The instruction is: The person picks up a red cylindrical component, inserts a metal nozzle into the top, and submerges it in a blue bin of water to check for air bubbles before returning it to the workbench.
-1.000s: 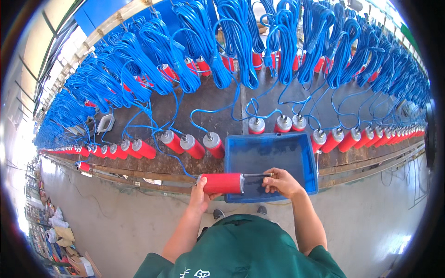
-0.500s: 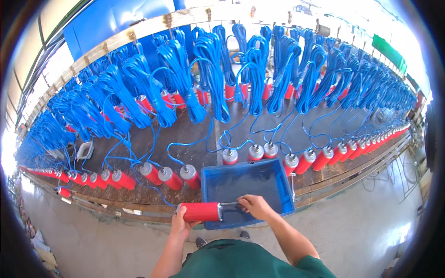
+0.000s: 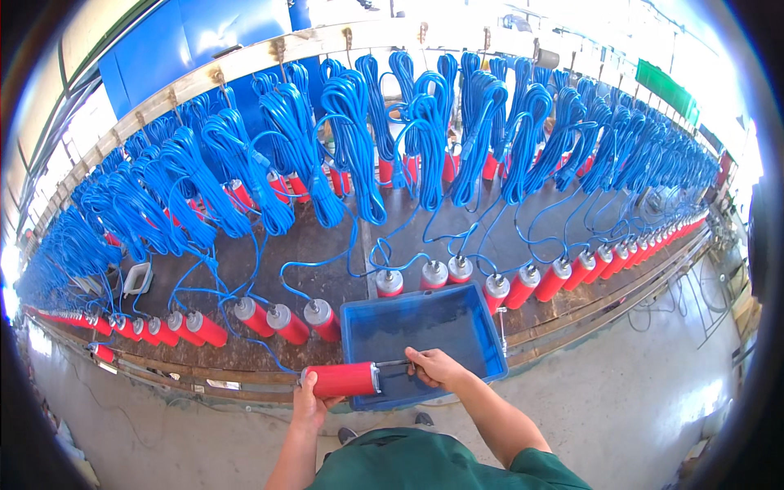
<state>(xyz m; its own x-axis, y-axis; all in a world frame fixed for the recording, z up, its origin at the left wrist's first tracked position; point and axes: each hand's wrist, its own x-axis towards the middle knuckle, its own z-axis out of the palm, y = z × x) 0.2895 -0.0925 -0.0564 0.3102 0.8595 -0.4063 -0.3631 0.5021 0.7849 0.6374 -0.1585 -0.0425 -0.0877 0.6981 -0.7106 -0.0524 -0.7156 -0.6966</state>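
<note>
My left hand (image 3: 309, 402) is closed round the left end of a red cylinder (image 3: 341, 379) with a metal rim, held level over the near left corner of a blue plastic bin (image 3: 425, 327). A blue cable runs from the cylinder's left end toward the table. From its right end a thin dark rod (image 3: 394, 363) sticks out. My right hand (image 3: 433, 369) pinches that rod at its far end, above the bin. Whether the rod is part of the cylinder or a separate tool, I cannot tell.
Red cylinders with grey caps (image 3: 323, 318) line the dark table's (image 3: 327, 282) near edge on both sides of the bin. Coiled blue cables (image 3: 357, 139) hang from a pale beam (image 3: 392, 34) above. A white tray (image 3: 137, 278) lies at left. Concrete floor (image 3: 588, 392) shows below.
The whole view has shifted slightly, so the scene sits a little further left. Both hands keep their hold on the cylinder and rod; the right fingers have turned a little.
</note>
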